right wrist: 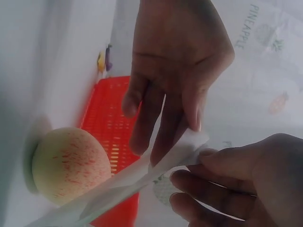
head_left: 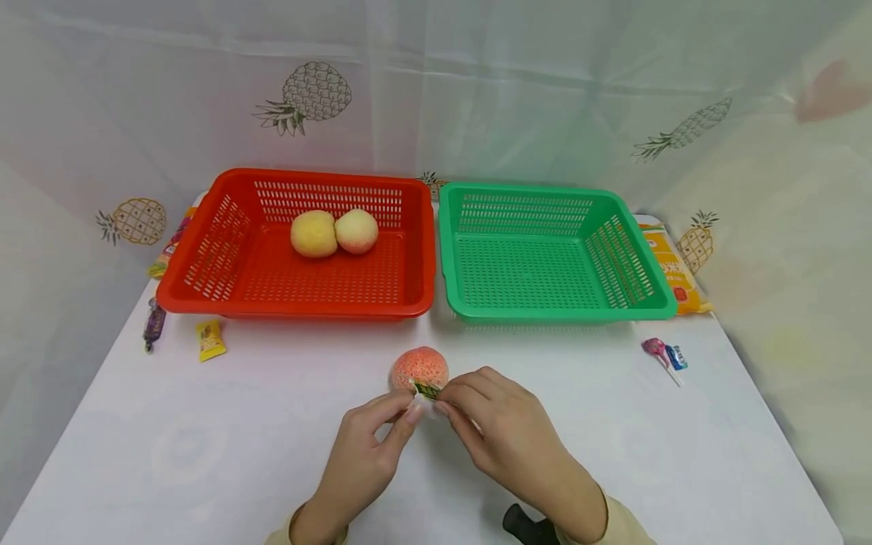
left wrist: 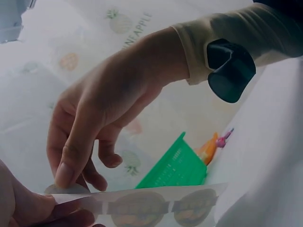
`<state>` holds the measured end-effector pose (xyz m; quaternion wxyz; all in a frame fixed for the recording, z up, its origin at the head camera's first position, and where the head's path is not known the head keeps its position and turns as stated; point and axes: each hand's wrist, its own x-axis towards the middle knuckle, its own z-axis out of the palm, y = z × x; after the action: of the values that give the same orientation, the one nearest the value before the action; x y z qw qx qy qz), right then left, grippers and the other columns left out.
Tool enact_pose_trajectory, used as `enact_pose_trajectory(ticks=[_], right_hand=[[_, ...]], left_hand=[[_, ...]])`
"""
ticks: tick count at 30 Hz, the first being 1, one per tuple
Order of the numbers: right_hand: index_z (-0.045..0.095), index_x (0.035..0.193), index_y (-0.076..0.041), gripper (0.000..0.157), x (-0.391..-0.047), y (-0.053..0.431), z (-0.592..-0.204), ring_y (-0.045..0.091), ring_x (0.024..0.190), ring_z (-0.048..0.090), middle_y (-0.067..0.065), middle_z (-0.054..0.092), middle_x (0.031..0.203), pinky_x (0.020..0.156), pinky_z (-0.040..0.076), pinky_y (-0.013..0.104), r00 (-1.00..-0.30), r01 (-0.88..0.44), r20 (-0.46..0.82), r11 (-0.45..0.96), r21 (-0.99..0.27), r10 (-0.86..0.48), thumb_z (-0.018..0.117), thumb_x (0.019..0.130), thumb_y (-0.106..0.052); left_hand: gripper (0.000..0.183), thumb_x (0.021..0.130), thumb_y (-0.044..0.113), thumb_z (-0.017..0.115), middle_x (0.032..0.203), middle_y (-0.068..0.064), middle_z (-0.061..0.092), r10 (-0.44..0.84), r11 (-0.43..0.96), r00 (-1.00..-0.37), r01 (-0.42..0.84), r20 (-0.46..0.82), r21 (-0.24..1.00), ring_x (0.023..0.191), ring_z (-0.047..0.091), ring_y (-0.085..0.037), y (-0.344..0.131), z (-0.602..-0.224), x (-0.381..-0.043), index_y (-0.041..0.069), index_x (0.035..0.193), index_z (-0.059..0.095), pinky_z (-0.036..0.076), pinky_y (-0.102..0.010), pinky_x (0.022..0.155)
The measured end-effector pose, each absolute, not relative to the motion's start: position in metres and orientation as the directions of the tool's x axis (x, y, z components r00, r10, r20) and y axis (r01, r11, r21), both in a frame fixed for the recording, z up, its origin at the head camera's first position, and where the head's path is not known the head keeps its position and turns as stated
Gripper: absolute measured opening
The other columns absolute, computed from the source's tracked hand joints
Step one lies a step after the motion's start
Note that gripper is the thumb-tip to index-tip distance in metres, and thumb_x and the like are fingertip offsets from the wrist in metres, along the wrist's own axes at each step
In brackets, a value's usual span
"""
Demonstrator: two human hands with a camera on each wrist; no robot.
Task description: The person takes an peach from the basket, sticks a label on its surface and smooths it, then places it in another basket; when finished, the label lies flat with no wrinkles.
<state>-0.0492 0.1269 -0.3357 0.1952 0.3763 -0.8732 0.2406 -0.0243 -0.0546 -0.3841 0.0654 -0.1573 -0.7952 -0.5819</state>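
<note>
My left hand (head_left: 368, 446) pinches a white strip of oval stickers (left wrist: 142, 208) between thumb and fingers. Thumb and fingertips of my right hand (head_left: 507, 428) pinch a small green-and-dark sticker (head_left: 427, 390) at the strip, close to the left fingertips. In the left wrist view the strip stretches out to the right, its ovals showing through the backing. Just beyond the fingertips a peach (head_left: 418, 365) with red speckles sits on the white table. The right wrist view shows this peach (right wrist: 71, 165) beside the strip.
Behind the peach stand a red basket (head_left: 327, 309), with a yellow fruit (head_left: 313, 234) and a pale peach (head_left: 356, 231), and a green basket (head_left: 565, 312). Sweets (head_left: 211, 341) lie at left. A lollipop (head_left: 655, 347) and small blue packet (head_left: 677, 357) lie at right, near a yellow bag (head_left: 671, 265).
</note>
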Motion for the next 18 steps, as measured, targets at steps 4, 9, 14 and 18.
enact_pose_trajectory(ticks=[4, 9, 14, 18], right_hand=[[0.062, 0.086, -0.018, 0.003, -0.049, 0.129, -0.336, 0.003, 0.082, 0.054, -0.012, 0.06, 0.087, 0.069, 0.046, 0.019, -0.674, -0.727, 0.488, 0.615, -0.305, -0.554, 0.06, 0.084, -0.018], [0.061, 0.087, -0.018, 0.003, -0.051, 0.132, -0.338, 0.003, 0.082, 0.055, -0.012, 0.059, 0.087, 0.068, 0.047, 0.021, -0.701, -0.704, 0.456, 0.636, -0.318, -0.548, 0.06, 0.084, -0.018], [0.061, 0.087, -0.019, 0.003, -0.053, 0.133, -0.337, 0.003, 0.08, 0.054, -0.013, 0.059, 0.086, 0.067, 0.046, 0.021, -0.705, -0.698, 0.46, 0.644, -0.313, -0.541, 0.06, 0.084, -0.02], [0.061, 0.087, -0.019, 0.004, -0.054, 0.135, -0.339, 0.003, 0.083, 0.055, -0.013, 0.059, 0.088, 0.069, 0.047, 0.022, -0.708, -0.695, 0.463, 0.644, -0.321, -0.533, 0.061, 0.083, -0.019]], left_hand=[[0.014, 0.089, 0.023, 0.053, 0.087, 0.006, 0.064, 0.177, 0.191, -0.968, 0.212, 0.179, 0.958, 0.076, 0.06, -0.01, -0.056, -0.387, -0.024, 0.018, 0.096, 0.064, 0.05, -0.025, 0.071], [0.019, 0.088, 0.029, 0.054, 0.087, 0.004, 0.067, 0.184, 0.126, -0.983, 0.01, -0.014, 0.992, 0.077, 0.063, -0.017, -0.061, -0.391, -0.02, 0.016, 0.098, 0.064, 0.05, -0.026, 0.07], [0.019, 0.088, 0.035, 0.052, 0.083, 0.004, 0.068, 0.179, 0.17, -0.979, -0.072, -0.102, 0.983, 0.08, 0.063, -0.015, -0.069, -0.397, -0.013, 0.021, 0.093, 0.065, 0.049, -0.026, 0.073], [0.025, 0.089, 0.034, 0.05, 0.087, -0.005, 0.068, 0.228, 0.134, -0.957, -0.151, -0.179, 0.979, 0.081, 0.064, -0.013, -0.079, -0.404, -0.004, 0.014, 0.095, 0.064, 0.05, -0.025, 0.075]])
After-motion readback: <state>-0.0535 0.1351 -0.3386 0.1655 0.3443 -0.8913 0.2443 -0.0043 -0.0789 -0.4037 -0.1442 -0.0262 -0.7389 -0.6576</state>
